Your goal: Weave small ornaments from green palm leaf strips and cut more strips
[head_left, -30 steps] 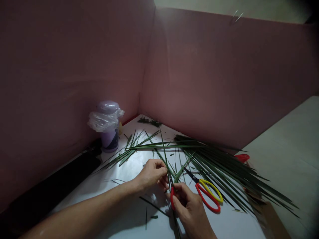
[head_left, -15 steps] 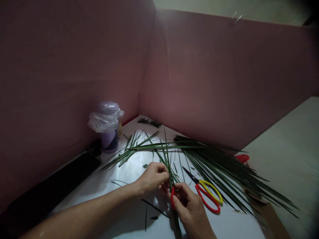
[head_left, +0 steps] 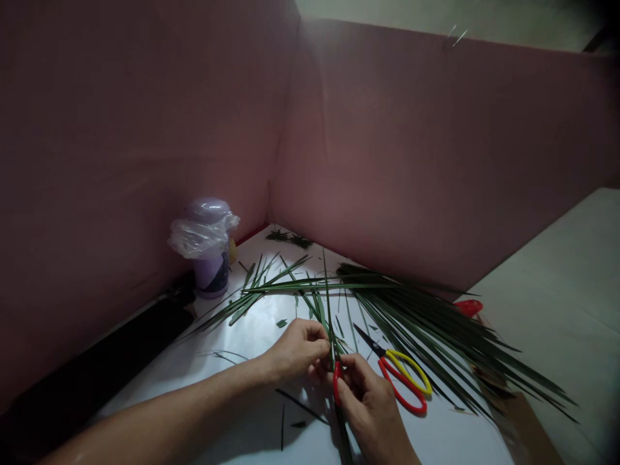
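My left hand is closed in a pinch on a long narrow green leaf strip that rises away from me over the white table. My right hand is closed just below it, gripping the same strip together with a small red-handled tool held against the leaf. The two hands almost touch. The strip's lower end runs down past my right wrist.
Red-and-yellow-handled scissors lie right of my hands. A pile of long green leaves fans out to the right, with more leaves at the back. A purple jar under plastic stands at the left by the pink partition.
The leaf strip has swung a little to the right and more upright. Both hands have shifted slightly and kept their hold.
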`<state>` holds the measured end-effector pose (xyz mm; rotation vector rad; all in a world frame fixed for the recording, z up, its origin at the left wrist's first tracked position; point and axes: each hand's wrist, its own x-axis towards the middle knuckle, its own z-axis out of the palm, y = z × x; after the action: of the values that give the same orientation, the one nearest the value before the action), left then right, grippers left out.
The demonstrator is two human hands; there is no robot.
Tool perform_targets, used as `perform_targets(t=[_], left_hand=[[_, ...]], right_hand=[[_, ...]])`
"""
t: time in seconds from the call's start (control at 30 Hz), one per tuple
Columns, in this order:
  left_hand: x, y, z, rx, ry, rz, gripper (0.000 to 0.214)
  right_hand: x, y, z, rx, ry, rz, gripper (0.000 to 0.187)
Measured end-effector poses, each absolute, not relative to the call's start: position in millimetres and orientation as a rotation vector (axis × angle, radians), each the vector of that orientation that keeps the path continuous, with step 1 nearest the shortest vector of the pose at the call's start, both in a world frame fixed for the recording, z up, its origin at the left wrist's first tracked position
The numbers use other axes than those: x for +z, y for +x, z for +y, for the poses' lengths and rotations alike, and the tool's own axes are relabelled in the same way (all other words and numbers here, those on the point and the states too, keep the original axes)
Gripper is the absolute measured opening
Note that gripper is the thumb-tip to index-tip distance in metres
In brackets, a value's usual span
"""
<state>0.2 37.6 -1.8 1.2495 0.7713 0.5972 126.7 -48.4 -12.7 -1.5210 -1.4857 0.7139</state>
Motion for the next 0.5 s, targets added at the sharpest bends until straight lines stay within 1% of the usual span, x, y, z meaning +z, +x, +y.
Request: perform_targets(t=[0.2, 0.5], left_hand=[[1.0, -0.5, 37.2, 0.593, 1.263, 0.783, 0.006], [-1.5, -0.4, 36.9, 0.554, 1.337, 0.763, 0.006]], right_hand=[[-9.8, 129.0, -48.9, 0.756, -1.522, -1.536, 0.019], [-10.6, 125.1, -48.2, 0.701, -1.505, -1.471, 0.019]])
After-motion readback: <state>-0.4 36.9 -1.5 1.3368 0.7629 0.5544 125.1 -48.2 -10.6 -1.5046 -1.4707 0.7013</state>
